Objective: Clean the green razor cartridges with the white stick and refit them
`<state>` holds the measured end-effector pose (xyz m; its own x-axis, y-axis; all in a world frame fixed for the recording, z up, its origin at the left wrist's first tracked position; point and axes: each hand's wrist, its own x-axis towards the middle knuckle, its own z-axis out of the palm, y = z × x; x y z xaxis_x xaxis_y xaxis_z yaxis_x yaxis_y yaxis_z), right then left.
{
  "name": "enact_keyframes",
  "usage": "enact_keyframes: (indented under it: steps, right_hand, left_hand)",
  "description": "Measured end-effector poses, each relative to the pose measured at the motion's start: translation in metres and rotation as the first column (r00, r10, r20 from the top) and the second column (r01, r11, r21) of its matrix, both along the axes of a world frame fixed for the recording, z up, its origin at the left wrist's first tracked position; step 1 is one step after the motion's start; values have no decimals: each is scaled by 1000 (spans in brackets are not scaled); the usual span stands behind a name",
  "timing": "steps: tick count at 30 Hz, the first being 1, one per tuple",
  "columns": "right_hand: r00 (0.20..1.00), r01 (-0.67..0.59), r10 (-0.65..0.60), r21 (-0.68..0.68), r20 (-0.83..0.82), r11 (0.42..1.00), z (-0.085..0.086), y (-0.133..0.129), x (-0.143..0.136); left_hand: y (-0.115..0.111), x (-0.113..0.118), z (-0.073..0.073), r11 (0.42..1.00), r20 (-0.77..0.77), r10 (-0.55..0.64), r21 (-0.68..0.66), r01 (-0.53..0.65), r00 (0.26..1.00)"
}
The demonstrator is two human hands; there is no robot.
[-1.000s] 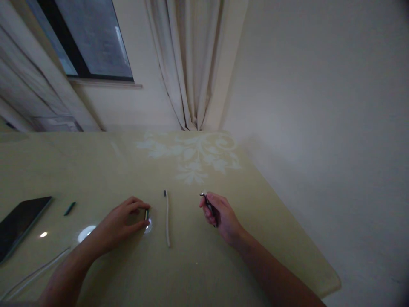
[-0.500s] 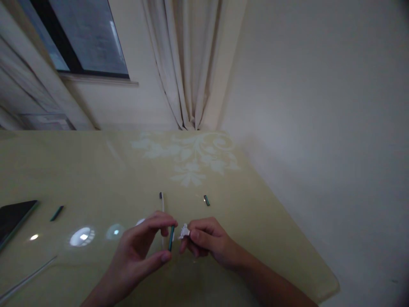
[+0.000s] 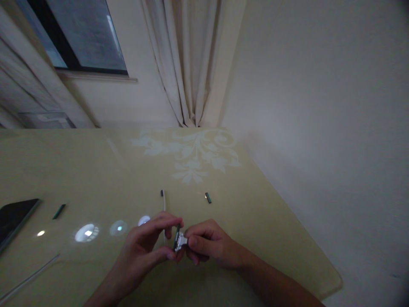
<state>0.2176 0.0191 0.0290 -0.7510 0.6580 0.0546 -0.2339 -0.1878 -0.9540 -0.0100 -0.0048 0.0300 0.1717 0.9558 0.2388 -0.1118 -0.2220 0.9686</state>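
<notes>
Left hand low over a glossy yellowish tabletop; thumb and forefinger pinch a slim, dark-green, bar-shaped piece by its two ends, long side roughly upright in view. Right hand close beside it, thumb and curled fingers gripping a shiny silver metal-looking head; whatever part of it continues into the palm is hidden. Silver head meets the face of the green bar between the two hands; cannot tell whether the two are locked together. Behind the left fingers, a thin white-handled toothbrush with a dark head, partly covered. Beyond the right hand, a small dark-green bar lies on the table; a similar small green strip lies well to the left, near a flat black tablet-like slab cut by the picture edge. Lower left, a slender pale rod or cable, lying slantwise. White leafy pattern on the far tabletop, below a gathered beige curtain.
</notes>
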Motion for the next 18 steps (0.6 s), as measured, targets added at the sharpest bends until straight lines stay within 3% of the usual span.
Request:
enact_keyframes:
  steps: [7,18]
  right_hand:
    - [1000,13,-13,-3,25,1000,-1,0,0]
    - [999,29,-30,61,18,998,6,1,0]
  left_hand:
    - [0,-1,2,999,2,-36,26,36,999]
    - [-2,-4,0,988,65,-106,-106,113,992]
